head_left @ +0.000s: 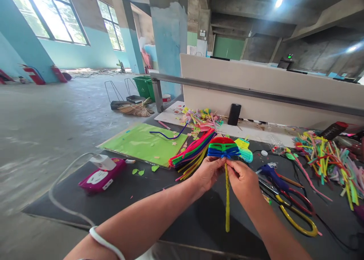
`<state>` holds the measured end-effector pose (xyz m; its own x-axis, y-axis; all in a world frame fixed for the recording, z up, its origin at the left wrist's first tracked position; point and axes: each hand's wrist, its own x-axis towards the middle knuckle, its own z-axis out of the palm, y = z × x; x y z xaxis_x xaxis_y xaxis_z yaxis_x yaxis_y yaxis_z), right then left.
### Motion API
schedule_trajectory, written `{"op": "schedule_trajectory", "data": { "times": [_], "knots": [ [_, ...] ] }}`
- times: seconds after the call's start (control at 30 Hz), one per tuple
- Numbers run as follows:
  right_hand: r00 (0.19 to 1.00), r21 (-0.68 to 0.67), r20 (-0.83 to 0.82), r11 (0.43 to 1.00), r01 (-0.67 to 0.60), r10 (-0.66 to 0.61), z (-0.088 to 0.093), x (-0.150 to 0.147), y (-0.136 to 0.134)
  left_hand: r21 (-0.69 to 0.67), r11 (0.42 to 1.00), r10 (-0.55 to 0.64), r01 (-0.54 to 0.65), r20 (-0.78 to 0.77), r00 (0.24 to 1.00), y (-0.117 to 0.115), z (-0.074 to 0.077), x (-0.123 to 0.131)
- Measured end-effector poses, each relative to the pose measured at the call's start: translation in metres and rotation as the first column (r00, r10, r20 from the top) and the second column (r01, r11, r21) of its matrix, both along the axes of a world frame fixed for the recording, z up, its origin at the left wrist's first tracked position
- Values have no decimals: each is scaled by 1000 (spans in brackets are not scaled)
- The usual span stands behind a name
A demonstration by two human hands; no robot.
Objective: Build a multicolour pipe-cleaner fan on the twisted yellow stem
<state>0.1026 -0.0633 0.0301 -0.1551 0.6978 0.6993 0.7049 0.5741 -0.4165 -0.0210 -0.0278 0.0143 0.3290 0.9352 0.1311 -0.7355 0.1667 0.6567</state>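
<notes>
A fan-shaped piece of pipe cleaners [223, 148], banded red, green and blue, stands upright above my fingertips. My left hand [209, 173] is closed, pinching its lower edge from the left. From the other side, my right hand [241, 176] pinches at the same spot, at the top of a yellow pipe cleaner stem [227, 203] that hangs down over the table. My fingers partly hide where the stem meets the fan. Just behind lies a bundle of loose pipe cleaners [193, 152] in pink, red, blue and yellow. A yellow and turquoise piece [245, 150] rests to its right.
Scissors [295, 210] and a blue glue gun [274, 176] lie right of my hands. Pipe cleaner scraps [324, 157] pile up at far right. On the left are a green sheet [142, 142] and a magenta power strip [104, 176]. A phone [234, 114] leans against the partition.
</notes>
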Motion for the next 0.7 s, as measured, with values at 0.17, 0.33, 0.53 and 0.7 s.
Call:
{"op": "schedule_trajectory", "data": {
  "times": [0.17, 0.33, 0.53, 0.7],
  "knots": [
    [999, 144, -48, 989, 19, -12, 4, 17, 0, -17, 997, -81, 80, -65, 995, 3, 1, -5],
    [997, 226, -70, 973, 52, -37, 0, 29, 6, -35, 982, -187, 184, -96, 978, 1, -4, -5],
    [999, 228, 24, 973, 23, -30, -3, 32, 6, 36, 987, -150, 159, -175, 973, -3, -3, -1],
    [999, 215, 20, 976, 38, -43, -3, 32, 4, 111, 989, -76, 101, -206, 975, -6, 2, 1]
  ]
}}
